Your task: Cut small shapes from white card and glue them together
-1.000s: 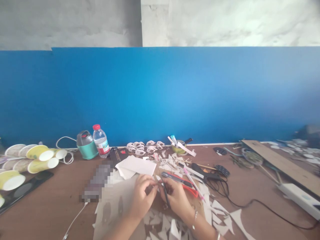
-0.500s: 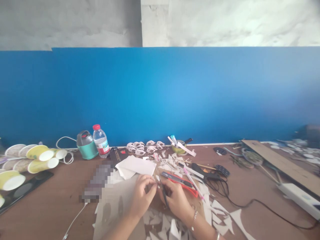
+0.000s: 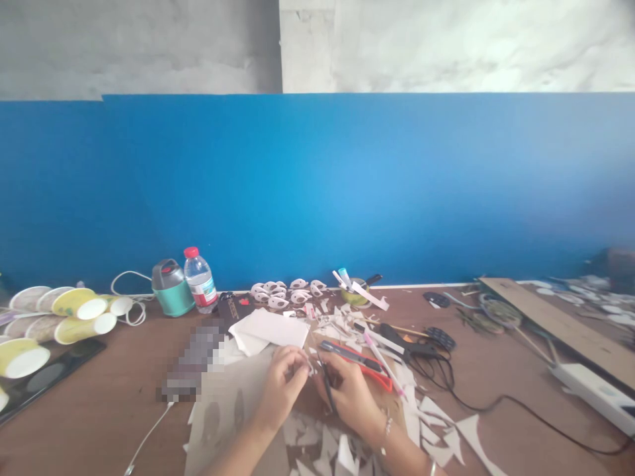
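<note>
My left hand (image 3: 282, 390) is closed in a pinch on a small white paper piece (image 3: 310, 365), held just above the brown table (image 3: 89, 410). My right hand (image 3: 348, 395) is closed around a thin black tool (image 3: 326, 383) whose tip meets that piece. The two hands almost touch over a large pale cut sheet (image 3: 228, 410). White paper scraps (image 3: 436, 436) lie around both wrists. A bracelet shows on the right wrist.
A red utility knife (image 3: 360, 361) and pens lie beside my right hand, with a black glue gun (image 3: 404, 344) and cable beyond. Finished white cutouts (image 3: 282, 294), a water bottle (image 3: 200, 279), a teal flask (image 3: 171, 286) and yellow paper cups (image 3: 74, 311) stand behind. A wooden board (image 3: 560, 324) lies right.
The hands stay in place with small finger movements; the left fingers have turned the small piece slightly and the black tool has shifted a little.
</note>
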`<move>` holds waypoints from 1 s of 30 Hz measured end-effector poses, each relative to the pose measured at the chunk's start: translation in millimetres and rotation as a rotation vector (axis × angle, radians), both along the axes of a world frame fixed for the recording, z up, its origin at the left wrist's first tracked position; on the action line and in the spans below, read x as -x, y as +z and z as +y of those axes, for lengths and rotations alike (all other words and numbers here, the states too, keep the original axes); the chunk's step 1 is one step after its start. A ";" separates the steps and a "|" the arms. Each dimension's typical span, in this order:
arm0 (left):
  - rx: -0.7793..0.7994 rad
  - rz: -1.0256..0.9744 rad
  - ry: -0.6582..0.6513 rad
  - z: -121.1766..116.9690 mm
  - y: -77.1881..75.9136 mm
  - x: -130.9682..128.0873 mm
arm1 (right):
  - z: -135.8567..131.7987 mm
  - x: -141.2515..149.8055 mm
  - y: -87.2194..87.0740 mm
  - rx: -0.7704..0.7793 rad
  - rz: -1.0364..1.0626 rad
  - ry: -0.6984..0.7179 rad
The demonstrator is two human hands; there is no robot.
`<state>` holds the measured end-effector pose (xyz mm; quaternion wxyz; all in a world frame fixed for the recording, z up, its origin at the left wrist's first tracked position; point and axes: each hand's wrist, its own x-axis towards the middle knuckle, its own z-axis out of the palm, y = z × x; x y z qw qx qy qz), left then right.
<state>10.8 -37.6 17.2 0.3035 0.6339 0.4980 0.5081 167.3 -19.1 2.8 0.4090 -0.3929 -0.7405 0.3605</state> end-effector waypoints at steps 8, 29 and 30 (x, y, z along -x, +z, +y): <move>-0.022 0.020 -0.012 0.1 -1.4 -0.3 | -1.8 1.2 5.9 -0.010 -0.015 0.002; -0.031 0.025 -0.004 0.1 -1.3 -0.2 | -1.9 0.8 5.1 -0.014 -0.040 -0.002; -0.030 0.029 -0.002 0.1 -1.2 -0.3 | -1.9 0.6 5.3 -0.022 -0.046 -0.001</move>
